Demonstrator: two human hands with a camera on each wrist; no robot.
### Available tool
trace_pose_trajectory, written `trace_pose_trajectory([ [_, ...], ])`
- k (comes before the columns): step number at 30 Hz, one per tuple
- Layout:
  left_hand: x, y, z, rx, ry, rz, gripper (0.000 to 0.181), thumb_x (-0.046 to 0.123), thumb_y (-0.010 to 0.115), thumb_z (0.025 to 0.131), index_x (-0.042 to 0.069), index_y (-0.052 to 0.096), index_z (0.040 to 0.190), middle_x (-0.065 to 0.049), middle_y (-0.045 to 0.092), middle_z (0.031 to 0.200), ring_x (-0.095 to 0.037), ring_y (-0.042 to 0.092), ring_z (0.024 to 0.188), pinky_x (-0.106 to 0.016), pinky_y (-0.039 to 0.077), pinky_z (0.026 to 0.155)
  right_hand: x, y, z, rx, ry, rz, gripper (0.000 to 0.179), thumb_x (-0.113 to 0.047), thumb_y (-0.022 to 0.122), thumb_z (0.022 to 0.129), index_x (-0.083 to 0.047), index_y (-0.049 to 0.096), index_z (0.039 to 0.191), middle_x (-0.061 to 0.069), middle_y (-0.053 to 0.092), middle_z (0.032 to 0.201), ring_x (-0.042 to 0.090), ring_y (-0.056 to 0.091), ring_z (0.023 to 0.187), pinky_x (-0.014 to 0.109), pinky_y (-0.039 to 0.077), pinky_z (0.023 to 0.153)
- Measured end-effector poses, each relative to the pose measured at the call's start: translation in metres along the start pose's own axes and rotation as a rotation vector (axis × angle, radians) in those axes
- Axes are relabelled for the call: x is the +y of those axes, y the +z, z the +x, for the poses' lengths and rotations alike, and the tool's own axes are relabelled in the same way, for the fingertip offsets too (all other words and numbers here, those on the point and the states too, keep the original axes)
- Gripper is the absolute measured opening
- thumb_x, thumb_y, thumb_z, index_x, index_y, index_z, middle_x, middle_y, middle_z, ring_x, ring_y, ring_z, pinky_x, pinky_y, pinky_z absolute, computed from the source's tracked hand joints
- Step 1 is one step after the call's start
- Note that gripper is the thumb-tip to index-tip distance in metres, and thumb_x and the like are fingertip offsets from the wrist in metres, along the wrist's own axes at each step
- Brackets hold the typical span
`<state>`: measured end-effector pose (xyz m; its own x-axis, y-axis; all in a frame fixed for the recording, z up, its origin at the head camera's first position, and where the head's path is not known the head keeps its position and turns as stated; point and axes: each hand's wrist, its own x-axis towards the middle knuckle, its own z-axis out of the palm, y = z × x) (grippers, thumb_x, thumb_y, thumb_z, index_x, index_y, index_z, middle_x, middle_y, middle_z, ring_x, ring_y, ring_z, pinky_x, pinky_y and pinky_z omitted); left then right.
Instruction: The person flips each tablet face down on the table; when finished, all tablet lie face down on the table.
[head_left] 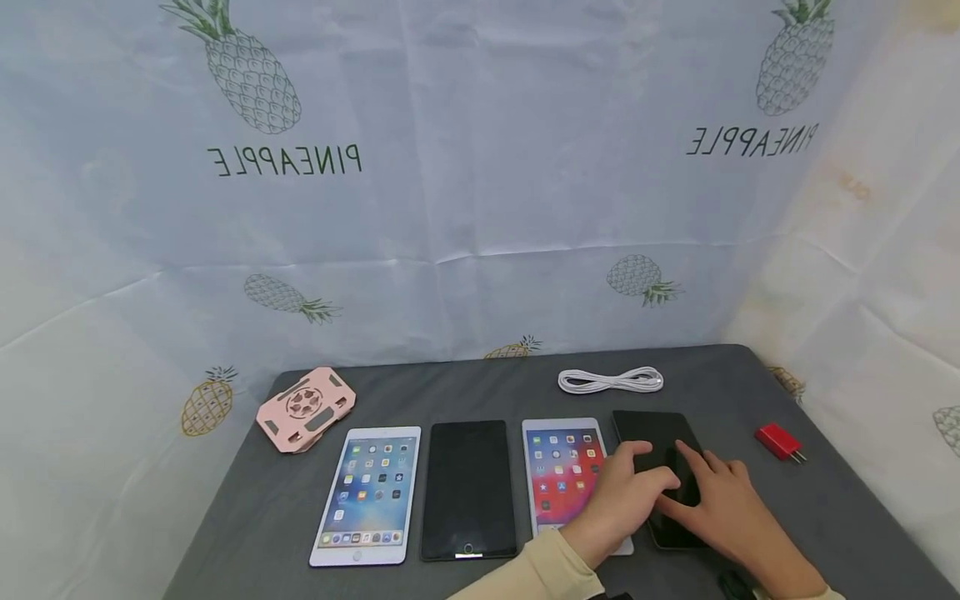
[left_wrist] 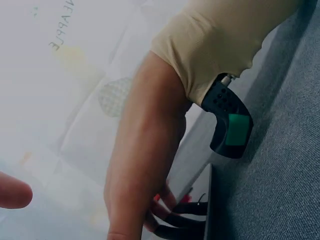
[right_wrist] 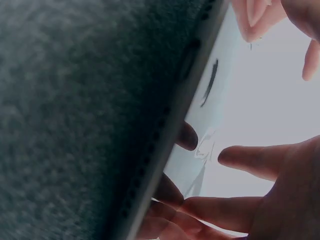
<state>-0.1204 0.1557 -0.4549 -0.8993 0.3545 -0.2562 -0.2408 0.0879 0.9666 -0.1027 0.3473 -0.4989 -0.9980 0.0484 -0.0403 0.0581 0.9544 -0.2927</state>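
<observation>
A black tablet (head_left: 660, 433) lies screen up at the right end of a row of tablets. My left hand (head_left: 626, 492) is over its left side, thumb and forefinger spread above the dark screen. From the right, my right hand (head_left: 720, 504) reaches over the same tablet, with fingertips at the glass. In the right wrist view the tablet's edge (right_wrist: 172, 107) shows a port and speaker holes, and the right hand's fingers (right_wrist: 225, 212) meet their reflections in the screen. One left fingertip (left_wrist: 15, 191) shows in the left wrist view, apart from the tablet.
Left of the hands lie a white tablet (head_left: 562, 467) with a lit screen, another black tablet (head_left: 468, 483) and another lit white tablet (head_left: 367, 492). A pink bracket-like stand (head_left: 306, 408), a coiled white cable (head_left: 611, 381) and a red plug charger (head_left: 778, 440) lie farther out.
</observation>
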Motion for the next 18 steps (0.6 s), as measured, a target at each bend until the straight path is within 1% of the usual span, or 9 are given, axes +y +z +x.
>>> trace_pose_trajectory([
  [5,0.0020,-0.0012,-0.0015,-0.004,0.016,-0.013,0.050,0.023,0.074,0.082,0.023,0.067,0.131,0.002,0.061,0.140,-0.024,0.054,0.131,-0.056,0.052,0.110,0.0009,-0.0023,0.0020,-0.037,0.031,0.003,0.113,-0.077,0.070,0.088,0.008,0.044,0.158,0.049,0.049,0.147,0.064,0.050,0.117,0.077,0.047,0.091],
  [9,0.0028,-0.0012,-0.0033,0.004,0.020,-0.015,0.048,0.024,0.074,0.081,0.024,0.068,0.129,0.002,0.059,0.140,-0.026,0.052,0.133,-0.057,0.050,0.112,-0.0019,-0.0037,0.0020,-0.041,0.022,-0.001,0.112,-0.076,0.071,0.088,0.008,0.045,0.158,0.049,0.050,0.146,0.066,0.050,0.119,0.077,0.047,0.092],
  [12,0.0027,-0.0010,-0.0039,0.017,0.035,-0.021,0.046,0.024,0.074,0.081,0.025,0.069,0.127,0.002,0.059,0.140,-0.027,0.051,0.133,-0.056,0.050,0.112,-0.0044,-0.0043,0.0018,-0.046,0.022,-0.001,0.112,-0.076,0.071,0.088,0.008,0.045,0.157,0.049,0.050,0.146,0.067,0.050,0.120,0.078,0.047,0.093],
  [16,0.0028,-0.0004,-0.0037,0.016,0.054,-0.080,0.046,0.020,0.073,0.081,0.023,0.070,0.126,0.001,0.059,0.141,-0.025,0.053,0.132,-0.053,0.052,0.111,-0.0048,-0.0041,-0.0001,-0.053,0.039,0.009,0.113,-0.079,0.068,0.088,0.008,0.045,0.158,0.051,0.047,0.148,0.065,0.049,0.118,0.077,0.049,0.091],
  [18,0.0025,-0.0006,-0.0040,0.011,0.052,-0.120,0.045,0.018,0.072,0.081,0.021,0.070,0.126,-0.002,0.058,0.143,-0.026,0.052,0.132,-0.052,0.053,0.110,-0.0040,-0.0041,-0.0008,-0.061,0.044,0.017,0.113,-0.079,0.067,0.089,0.007,0.045,0.158,0.051,0.046,0.148,0.065,0.049,0.118,0.077,0.049,0.090],
])
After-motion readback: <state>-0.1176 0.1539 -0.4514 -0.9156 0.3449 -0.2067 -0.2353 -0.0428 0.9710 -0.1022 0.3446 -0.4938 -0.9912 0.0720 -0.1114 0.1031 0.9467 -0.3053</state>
